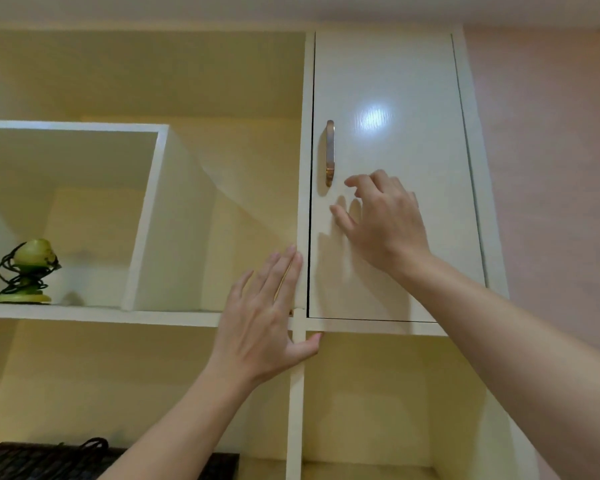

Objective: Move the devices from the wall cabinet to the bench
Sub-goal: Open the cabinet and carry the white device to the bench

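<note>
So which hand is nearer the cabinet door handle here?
Right. The right hand is just right of the handle, near its lower end, not gripping it; the left hand rests lower, on the vertical divider.

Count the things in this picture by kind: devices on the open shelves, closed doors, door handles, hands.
Devices: 2, the green device and the dark keyboard
Closed doors: 1, the cabinet door
Door handles: 1, the handle
Hands: 2, the left hand and the right hand
Total: 6
</note>
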Tool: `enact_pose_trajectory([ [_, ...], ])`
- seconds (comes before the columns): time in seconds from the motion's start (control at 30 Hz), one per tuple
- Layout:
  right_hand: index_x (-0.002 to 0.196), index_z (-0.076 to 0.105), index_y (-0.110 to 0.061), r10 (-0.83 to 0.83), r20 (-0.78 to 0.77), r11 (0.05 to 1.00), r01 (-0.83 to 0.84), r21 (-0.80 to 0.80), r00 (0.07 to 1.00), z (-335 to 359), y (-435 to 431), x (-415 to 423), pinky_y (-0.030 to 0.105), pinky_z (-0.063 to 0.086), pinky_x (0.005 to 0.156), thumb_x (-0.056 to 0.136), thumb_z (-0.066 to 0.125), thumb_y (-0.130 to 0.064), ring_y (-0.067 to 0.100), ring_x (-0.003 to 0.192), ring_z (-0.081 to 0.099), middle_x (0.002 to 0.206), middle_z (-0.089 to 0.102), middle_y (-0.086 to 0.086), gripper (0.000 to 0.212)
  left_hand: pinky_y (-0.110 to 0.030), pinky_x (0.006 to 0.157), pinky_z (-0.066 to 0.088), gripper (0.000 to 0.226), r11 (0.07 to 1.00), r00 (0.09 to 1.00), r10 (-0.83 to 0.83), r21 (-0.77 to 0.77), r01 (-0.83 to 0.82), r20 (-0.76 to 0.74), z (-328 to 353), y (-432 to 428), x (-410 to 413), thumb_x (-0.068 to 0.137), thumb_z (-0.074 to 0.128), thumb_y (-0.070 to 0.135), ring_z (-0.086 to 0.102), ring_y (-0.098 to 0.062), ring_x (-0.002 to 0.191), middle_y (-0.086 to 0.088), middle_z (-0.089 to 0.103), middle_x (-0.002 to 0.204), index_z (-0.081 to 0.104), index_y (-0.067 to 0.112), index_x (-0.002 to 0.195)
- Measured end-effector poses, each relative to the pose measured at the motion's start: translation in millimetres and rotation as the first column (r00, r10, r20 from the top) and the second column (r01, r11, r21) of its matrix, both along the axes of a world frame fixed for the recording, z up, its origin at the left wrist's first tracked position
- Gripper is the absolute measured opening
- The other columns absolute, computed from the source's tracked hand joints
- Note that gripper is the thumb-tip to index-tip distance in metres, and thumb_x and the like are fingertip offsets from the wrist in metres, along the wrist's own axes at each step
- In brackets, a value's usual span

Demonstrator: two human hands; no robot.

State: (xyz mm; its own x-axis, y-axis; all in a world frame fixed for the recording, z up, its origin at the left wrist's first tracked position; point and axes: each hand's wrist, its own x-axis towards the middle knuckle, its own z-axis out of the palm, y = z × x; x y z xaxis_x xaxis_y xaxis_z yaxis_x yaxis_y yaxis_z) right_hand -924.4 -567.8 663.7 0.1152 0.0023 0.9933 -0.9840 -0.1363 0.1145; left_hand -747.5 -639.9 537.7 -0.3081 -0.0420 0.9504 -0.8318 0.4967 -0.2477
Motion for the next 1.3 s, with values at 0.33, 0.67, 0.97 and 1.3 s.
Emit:
enact_pose_trajectory([
  [0.33, 0.095, 0.061, -0.02, 0.149, 0.15, 0.981, -0.127, -0.146, 0.977, 35, -32, 29, 0.038, 0.033, 0.08, 0.086, 0.062, -0.049, 0.02, 0.089, 0.058, 0.087, 0.06, -0.007, 0.03, -0.049, 0.117, 0.036, 0.1, 0.992, 0.999, -0.036, -0.123, 0.035, -0.008, -6, -13, 3, 0.078, 0.056, 0.068, 0.027, -0.015, 0.152, 0.002, 0.026, 0.166, 0.03, 0.013, 0.157],
  [0.67, 0.094, 0.056, -0.015, 0.109, 0.092, 0.975, -0.088, -0.202, 0.99, 39, -18, 30, 0.037, 0.028, 0.079, 0.095, 0.049, -0.037, 0.024, 0.089, 0.056, 0.094, 0.062, 0.002, 0.024, -0.05, 0.117, 0.036, 0.101, 0.991, 0.998, -0.057, -0.125, 0.055, -0.008, -4, -11, 4, 0.076, 0.058, 0.069, 0.03, -0.016, 0.151, 0.002, 0.031, 0.165, 0.035, 0.011, 0.155],
  [0.97, 0.088, 0.048, -0.019, 0.308, 0.12, 0.945, -0.289, -0.153, 0.944, 38, 38, 27, 0.032, 0.032, 0.085, 0.097, 0.048, -0.035, 0.008, 0.072, 0.042, 0.086, 0.049, -0.007, 0.018, -0.051, 0.116, 0.038, 0.093, 0.993, 0.999, -0.043, -0.107, 0.045, 0.018, -4, 1, 2, 0.076, 0.06, 0.061, 0.033, -0.022, 0.15, -0.005, 0.037, 0.162, 0.044, 0.006, 0.15],
  [1.3, 0.083, 0.05, -0.017, 0.6, 0.134, 0.799, -0.58, -0.16, 0.789, 36, 101, -6, 0.009, 0.038, 0.055, 0.097, 0.05, -0.032, 0.007, 0.063, 0.048, 0.071, 0.047, -0.007, 0.02, -0.051, 0.117, 0.037, 0.1, 0.994, 0.994, 0.112, 0.003, -0.112, 0.021, -2, 30, -5, 0.07, 0.078, 0.059, 0.038, -0.026, 0.147, -0.007, 0.042, 0.159, 0.044, 0.007, 0.15],
])
